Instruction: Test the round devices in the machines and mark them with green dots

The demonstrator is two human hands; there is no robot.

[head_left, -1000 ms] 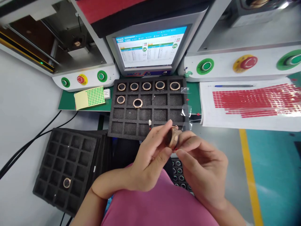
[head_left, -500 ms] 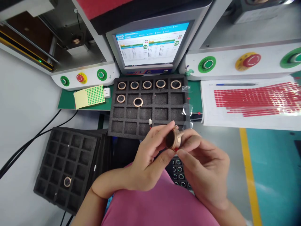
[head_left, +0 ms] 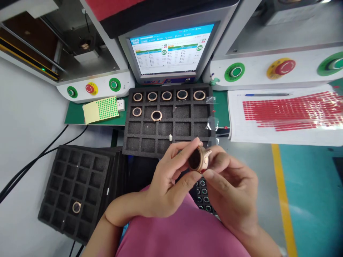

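Note:
Both my hands hold one rose-gold watch case with a dark round face, just in front of my chest. My left hand pinches its left side between thumb and fingers. My right hand grips its right side, fingers curled. Beyond the hands lies a black foam tray with several of the same cases in its far cells. A tray of small dark rings peeks out under my hands.
A stack of black foam trays at the lower left holds one case. A monitor stands behind, between two machines with green and red buttons. A sheet of green dot stickers lies left, a sheet of red stickers and a pen right.
The watch case has been turned in my fingers, so its dark face now shows more toward me. My hands stay in the same place.

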